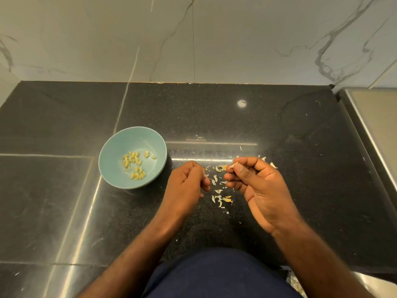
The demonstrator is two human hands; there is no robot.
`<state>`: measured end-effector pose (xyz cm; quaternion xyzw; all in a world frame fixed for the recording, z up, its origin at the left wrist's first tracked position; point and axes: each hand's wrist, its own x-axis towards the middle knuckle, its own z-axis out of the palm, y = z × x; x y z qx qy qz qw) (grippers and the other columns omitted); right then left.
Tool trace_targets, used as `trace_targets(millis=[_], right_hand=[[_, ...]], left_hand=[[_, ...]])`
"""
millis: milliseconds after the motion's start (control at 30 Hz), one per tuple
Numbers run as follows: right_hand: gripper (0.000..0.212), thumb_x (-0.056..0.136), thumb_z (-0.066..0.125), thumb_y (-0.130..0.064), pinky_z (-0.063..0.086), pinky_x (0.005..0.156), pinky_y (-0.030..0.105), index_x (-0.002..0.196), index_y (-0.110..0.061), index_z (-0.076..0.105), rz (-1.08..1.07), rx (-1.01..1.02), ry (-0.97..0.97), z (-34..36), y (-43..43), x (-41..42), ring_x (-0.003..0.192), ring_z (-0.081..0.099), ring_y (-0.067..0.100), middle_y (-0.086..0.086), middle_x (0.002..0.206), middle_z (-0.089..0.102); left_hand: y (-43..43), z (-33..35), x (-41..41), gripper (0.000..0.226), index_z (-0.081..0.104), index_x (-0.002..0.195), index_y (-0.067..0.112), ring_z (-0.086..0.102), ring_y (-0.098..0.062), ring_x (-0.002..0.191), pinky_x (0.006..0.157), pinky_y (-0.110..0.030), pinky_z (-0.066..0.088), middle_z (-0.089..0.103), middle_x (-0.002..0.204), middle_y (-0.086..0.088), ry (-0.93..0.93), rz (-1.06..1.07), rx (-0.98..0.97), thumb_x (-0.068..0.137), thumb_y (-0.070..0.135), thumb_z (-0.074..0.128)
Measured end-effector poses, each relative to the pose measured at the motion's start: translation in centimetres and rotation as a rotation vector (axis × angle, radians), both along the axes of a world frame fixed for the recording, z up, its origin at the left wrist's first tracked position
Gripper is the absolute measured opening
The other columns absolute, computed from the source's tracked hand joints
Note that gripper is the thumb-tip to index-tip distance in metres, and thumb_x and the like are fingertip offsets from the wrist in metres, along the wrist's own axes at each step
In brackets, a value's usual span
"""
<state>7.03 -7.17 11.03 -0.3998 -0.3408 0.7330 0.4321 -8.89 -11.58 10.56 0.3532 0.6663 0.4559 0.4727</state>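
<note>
Head view, lower centre: dark blue garment [221, 274] against the near edge of the black counter [64, 190]. Centre frame, above it: left hand [185, 183], back to camera, fingers curled inward; whether anything is held, cannot tell. Right of centre: right hand [255, 186], palm up, thumb and forefinger pinching a small pale piece [232, 166] at the fingertips, just above the counter. Between and around both hands: pale peel scraps [221, 198] scattered on the counter. Left of the hands, apart from them: teal bowl [111, 147] holding yellowish pieces [134, 164]. Right edge: steel surface [376, 130]. Top: marbled wall [193, 39].
</note>
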Motion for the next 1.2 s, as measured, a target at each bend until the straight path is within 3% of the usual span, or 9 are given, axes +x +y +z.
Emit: trace_targets(millis=[133,233,333,633,733,867,967,1067,1200], right_hand=[[0.017,0.085,0.063,-0.005,0.06,0.071,0.028,0.101,-0.004,0.068,0.045,0.026,-0.094,-0.2,-0.3,0.0,0.079,0.072,0.022,0.013,0.088,0.074],[0.022,0.079,0.067,-0.012,0.061,0.071,0.03,0.099,-0.004,0.068,0.063,0.071,-0.16,-0.3,-0.4,-0.1,0.077,0.072,0.022,0.014,0.086,0.075],[0.024,0.078,0.069,-0.018,0.06,0.068,0.032,0.098,-0.004,0.07,0.091,0.094,-0.239,-0.5,-0.2,0.1,0.074,0.069,0.021,0.013,0.082,0.074],[0.025,0.079,0.067,-0.02,0.055,0.061,0.026,0.094,0.0,0.069,0.183,0.029,-0.22,-0.8,0.0,0.5,0.071,0.066,0.018,0.008,0.08,0.072],[0.025,0.08,0.067,-0.024,0.055,0.06,0.027,0.091,-0.002,0.069,0.194,0.065,-0.28,-0.6,-0.1,0.5,0.071,0.066,0.019,0.007,0.079,0.073],[0.012,0.092,0.066,-0.024,0.057,0.064,0.039,0.087,-0.014,0.068,0.205,0.305,-0.578,-0.7,-0.2,0.5,0.073,0.069,0.024,0.007,0.078,0.072],[0.015,0.098,0.059,-0.03,0.054,0.06,0.05,0.086,-0.022,0.062,0.228,0.533,-0.768,-0.8,-0.5,0.5,0.066,0.063,0.026,0.005,0.072,0.067],[0.021,0.1,0.053,-0.033,0.047,0.052,0.046,0.085,-0.019,0.057,0.236,0.635,-0.829,-0.8,-0.8,0.3,0.057,0.054,0.022,0.003,0.065,0.061],[0.024,0.102,0.049,-0.033,0.033,0.045,0.027,0.082,-0.02,0.05,0.243,0.727,-0.914,-1.2,-1.1,0.0,0.05,0.043,0.012,-0.005,0.059,0.051]], left_hand=[[0.0,-0.1,0.2,0.033,0.064,0.074,0.011,0.063,-0.008,0.064,0.06,-0.025,0.05,0.067,0.068,0.001,0.123,-0.051,0.078,0.101,0.026,0.053],[-0.1,-0.2,0.3,0.006,0.067,0.096,0.021,0.068,-0.007,0.078,0.067,-0.024,0.054,0.071,0.084,0.005,0.142,-0.138,0.155,0.097,0.018,0.062],[-0.2,-0.2,0.1,0.017,0.071,0.109,0.02,0.069,-0.007,0.086,0.075,-0.022,0.056,0.073,0.093,0.008,0.197,-0.232,0.212,0.095,0.013,0.065],[0.0,0.6,-0.2,0.006,0.075,0.093,0.018,0.064,-0.009,0.073,0.064,-0.022,0.053,0.069,0.077,0.01,0.408,-0.345,0.277,0.091,0.017,0.07],[0.0,0.5,-0.1,0.006,0.075,0.091,0.017,0.062,-0.006,0.068,0.06,-0.017,0.048,0.068,0.073,0.01,0.374,-0.327,0.257,0.091,0.017,0.069],[-0.2,0.6,0.4,0.007,0.073,0.089,0.017,0.059,-0.001,0.063,0.058,-0.012,0.044,0.066,0.069,0.013,0.339,-0.273,0.244,0.092,0.017,0.067],[-0.3,0.7,0.8,0.007,0.071,0.088,0.017,0.061,-0.004,0.065,0.059,-0.015,0.046,0.066,0.07,0.012,0.373,-0.256,0.233,0.093,0.017,0.066],[-0.3,0.5,0.9,0.009,0.068,0.084,0.017,0.058,-0.009,0.065,0.057,-0.022,0.047,0.063,0.069,0.008,0.453,-0.261,0.241,0.092,0.018,0.065],[-0.2,0.2,0.8,0.013,0.061,0.076,0.017,0.051,-0.01,0.062,0.053,-0.021,0.04,0.056,0.065,0.008,0.561,-0.264,0.28,0.089,0.019,0.064]])
